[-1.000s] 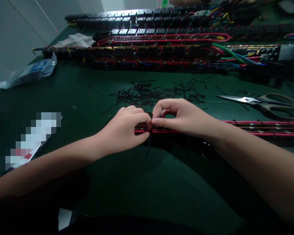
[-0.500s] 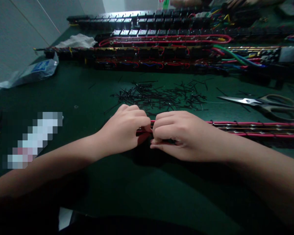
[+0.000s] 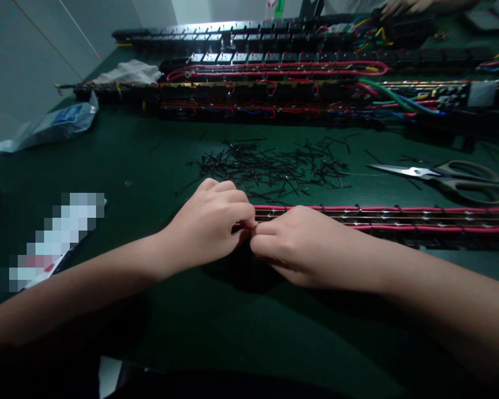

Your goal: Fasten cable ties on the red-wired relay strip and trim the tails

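Observation:
A long wiring assembly with red cables along both sides (image 3: 399, 216) runs from between my hands to the right edge. Black ties circle its red cables at intervals. My left hand (image 3: 218, 219) is closed at its left part, thumb and forefinger pinched together. Right beside it, my right hand (image 3: 299, 244) is closed too, fingers curled and tips touching those of the left. Whatever lies between the fingertips is hidden. Just beyond my hands a loose heap of thin black cable ties (image 3: 266, 163) is spread on the table.
Scissors (image 3: 432, 173) lie at the right, blades pointing left. Long black wired assemblies (image 3: 249, 88) stretch across the back. At left are a plastic bag (image 3: 58, 122), a white cloth (image 3: 128, 72) and a blurred white packet (image 3: 62, 233). Another person's hand (image 3: 403, 6) is at the top right.
My right hand has moved slightly down and left, its fingers closing against my left fingertips. More of the red-cabled assembly shows above it. My left hand has hardly moved.

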The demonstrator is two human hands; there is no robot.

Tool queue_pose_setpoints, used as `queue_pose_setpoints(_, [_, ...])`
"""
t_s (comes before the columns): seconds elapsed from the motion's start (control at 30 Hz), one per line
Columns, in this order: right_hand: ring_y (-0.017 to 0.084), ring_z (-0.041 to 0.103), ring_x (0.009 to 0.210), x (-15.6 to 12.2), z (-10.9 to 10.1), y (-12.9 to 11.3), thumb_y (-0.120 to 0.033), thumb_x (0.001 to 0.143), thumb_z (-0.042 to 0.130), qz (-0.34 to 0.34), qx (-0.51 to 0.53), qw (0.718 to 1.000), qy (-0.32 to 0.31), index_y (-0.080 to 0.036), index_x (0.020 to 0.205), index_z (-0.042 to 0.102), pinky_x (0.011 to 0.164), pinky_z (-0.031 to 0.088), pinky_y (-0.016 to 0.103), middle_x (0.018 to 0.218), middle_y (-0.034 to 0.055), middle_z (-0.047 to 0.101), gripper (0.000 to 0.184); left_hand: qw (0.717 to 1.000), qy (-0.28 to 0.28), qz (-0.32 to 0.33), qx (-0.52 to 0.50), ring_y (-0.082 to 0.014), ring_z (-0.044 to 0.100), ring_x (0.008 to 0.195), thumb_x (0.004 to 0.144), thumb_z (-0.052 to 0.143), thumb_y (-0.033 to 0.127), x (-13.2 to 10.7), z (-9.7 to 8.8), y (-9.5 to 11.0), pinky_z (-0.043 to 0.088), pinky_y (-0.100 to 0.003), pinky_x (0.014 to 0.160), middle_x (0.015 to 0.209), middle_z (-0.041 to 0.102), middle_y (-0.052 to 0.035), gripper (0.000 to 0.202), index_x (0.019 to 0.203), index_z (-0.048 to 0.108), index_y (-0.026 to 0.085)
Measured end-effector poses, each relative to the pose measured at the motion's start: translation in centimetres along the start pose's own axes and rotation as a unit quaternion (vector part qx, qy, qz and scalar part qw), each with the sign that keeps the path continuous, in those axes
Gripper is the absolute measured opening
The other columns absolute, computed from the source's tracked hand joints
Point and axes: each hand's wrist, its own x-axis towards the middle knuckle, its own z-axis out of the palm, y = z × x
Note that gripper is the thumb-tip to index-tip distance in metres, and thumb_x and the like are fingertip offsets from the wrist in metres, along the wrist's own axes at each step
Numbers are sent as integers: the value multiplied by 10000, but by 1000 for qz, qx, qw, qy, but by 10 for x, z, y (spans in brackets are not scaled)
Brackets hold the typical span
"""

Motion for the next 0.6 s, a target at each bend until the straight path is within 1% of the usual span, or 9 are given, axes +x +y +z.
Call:
queue_pose_setpoints(0.13, [146,528,629,-2,-10,-5,-95,828,548,-27,-8,999,17,-169,766,583,538,333,291,820,37,657,103,1000,-16,13,-4,-166,510,866,803,536,126,1,-1,-2,301,-346,768,845,642,-3,130,733,627,188])
queue_pose_setpoints(0.2, [158,561,732,-11,-30,-10,-189,908,532,-41,5,998,51,-173,832,609,634,395,299,893,50,670,110,999,-23,36,8,-173,502,855,839,523,152,0,-2,-2,303,-349,762,848,635,-16,131,770,630,186])
queue_pose_setpoints(0.27, [169,586,842,-29,-57,-12,-263,954,481,-1,19,993,118,-174,949,625,719,423,304,972,62,671,169,998,-25,54,29,-177,495,834,876,509,188,-1,-3,-2,306,-354,761,852,632,-29,144,818,640,187])
queue_pose_setpoints(0.33, [144,595,824,-54,-80,-4,-267,966,432,107,15,973,202,-179,991,623,722,429,296,951,43,668,211,997,-24,63,48,-175,498,826,893,499,197,-2,-5,0,310,-357,768,864,635,-35,160,831,645,185])
queue_pose_setpoints(0.4, [134,599,792,-88,-90,18,-283,952,425,218,-17,948,230,-181,998,640,703,426,309,914,32,672,242,996,-22,66,59,-173,508,837,903,483,189,-3,-7,3,314,-360,781,882,637,-34,177,834,646,186])
queue_pose_setpoints(0.43, [146,605,791,-108,-89,35,-297,933,429,264,-31,939,220,-179,1000,657,692,427,321,908,38,679,266,996,-21,69,62,-174,512,844,907,479,192,-4,-7,4,317,-362,787,885,636,-33,181,836,646,187])
queue_pose_setpoints(0.5, [178,612,764,-148,-79,73,-336,876,504,390,-53,897,201,-156,994,682,675,446,332,867,65,685,279,995,-13,69,67,-176,517,846,915,471,203,-4,-8,7,321,-367,792,879,632,-29,187,845,644,189])
queue_pose_setpoints(0.57, [226,622,938,-185,-63,109,-226,854,476,501,-70,857,103,-116,1102,660,832,462,360,1048,117,682,328,996,-9,64,68,-176,511,828,914,471,216,-5,-7,10,326,-366,785,859,620,-26,185,832,634,183])
queue_pose_setpoints(0.6, [257,614,990,-200,-56,123,-192,844,472,524,-69,846,72,-86,1133,652,874,452,386,1105,152,668,356,996,-4,60,67,-175,506,815,915,472,225,-5,-5,10,330,-364,778,847,613,-26,188,817,626,179])
